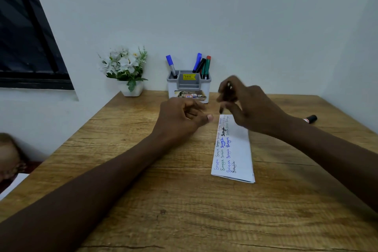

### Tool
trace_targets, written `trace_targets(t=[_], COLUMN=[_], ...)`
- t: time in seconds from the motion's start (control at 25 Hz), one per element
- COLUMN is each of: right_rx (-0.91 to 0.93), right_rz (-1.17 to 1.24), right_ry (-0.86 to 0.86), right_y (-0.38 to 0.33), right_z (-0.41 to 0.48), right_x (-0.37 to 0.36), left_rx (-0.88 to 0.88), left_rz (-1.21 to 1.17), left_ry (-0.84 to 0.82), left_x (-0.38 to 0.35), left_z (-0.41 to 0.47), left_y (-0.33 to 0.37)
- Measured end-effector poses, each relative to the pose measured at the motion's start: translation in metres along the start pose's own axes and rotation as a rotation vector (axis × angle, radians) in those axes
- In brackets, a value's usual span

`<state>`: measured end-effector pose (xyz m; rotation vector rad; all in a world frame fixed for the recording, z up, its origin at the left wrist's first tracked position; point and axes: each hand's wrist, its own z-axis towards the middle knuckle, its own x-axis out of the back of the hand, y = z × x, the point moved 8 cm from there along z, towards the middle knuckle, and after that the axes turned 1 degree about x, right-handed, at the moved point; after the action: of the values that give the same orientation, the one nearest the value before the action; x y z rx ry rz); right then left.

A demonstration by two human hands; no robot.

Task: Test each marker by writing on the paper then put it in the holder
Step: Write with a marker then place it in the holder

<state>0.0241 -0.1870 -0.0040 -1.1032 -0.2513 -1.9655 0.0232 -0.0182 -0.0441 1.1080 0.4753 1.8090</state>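
Marker (pixel 225 100) — dark, blurred — sits pinched in our right hand (pixel 247 104) above the far end of the paper (pixel 235 149), near the holder (pixel 189 88). Our left hand (pixel 182 118) hovers beside it, fingers loosely curled, empty.

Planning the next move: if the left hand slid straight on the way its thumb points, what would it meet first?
Likely the far end of the paper, just beyond the left hand; the dark marker gripped by the right hand hangs close there, depth unclear.
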Motion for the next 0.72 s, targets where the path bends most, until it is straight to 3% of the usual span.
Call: trace_targets(t=[0.16, 0.24, 0.36, 0.72], right_rx=[-0.106, -0.167, -0.253, -0.346], right_rz=[0.146, 0.228, 0.275, 0.2], right_ry=[0.343, 0.471, 0.565, 0.568], right_y=[0.02, 0.036, 0.056, 0.092], right_z=[0.038, 0.063, 0.099, 0.148], right_x=[0.022, 0.025, 0.021, -0.014], left_rx=[-0.05, -0.077, -0.087, -0.1], left_rz=[0.277, 0.307, 0.287, 0.247], left_ry=[-0.461, -0.567, -0.597, -0.584], left_x=[-0.043, -0.051, -0.05, -0.046], left_z=[-0.014, -0.018, -0.019, -0.015], left_y=[0.003, 0.001, -0.002, -0.006])
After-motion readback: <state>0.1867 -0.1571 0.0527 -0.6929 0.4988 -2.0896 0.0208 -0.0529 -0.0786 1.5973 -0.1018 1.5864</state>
